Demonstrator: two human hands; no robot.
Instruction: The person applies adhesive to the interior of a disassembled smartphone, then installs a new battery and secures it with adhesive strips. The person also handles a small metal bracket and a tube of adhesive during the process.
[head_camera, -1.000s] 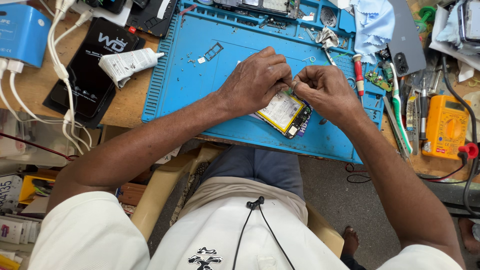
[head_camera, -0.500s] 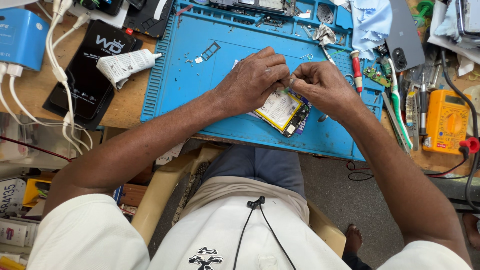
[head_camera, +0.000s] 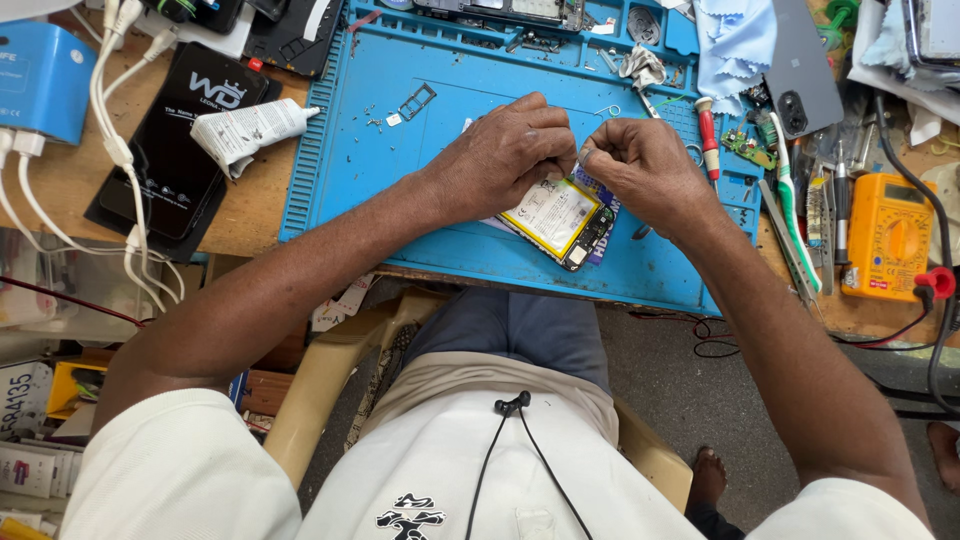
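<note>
Both hands hovered close together over the blue work mat (head_camera: 420, 215), directly above an opened phone (head_camera: 560, 220) that lay tilted on the mat with its pale battery face up. The left hand (head_camera: 505, 155) was curled shut, its fingertips pinched near the right hand; what it pinched was too small to make out. The right hand (head_camera: 645, 170), at 3 o'clock from the left and just beside it, was likewise closed in a pinch, thumb against forefinger, with only a thin sliver showing between them. The phone sat at 6 o'clock from the meeting fingertips, partly covered by the left hand. A red-handled screwdriver (head_camera: 708, 135) lay at 2 o'clock from the right hand, near it. A yellow multimeter (head_camera: 885, 235) rested well apart at 3 o'clock, off the mat. A white glue tube (head_camera: 250, 130) lay at 9 o'clock from the left hand, beside the mat's edge.
</note>
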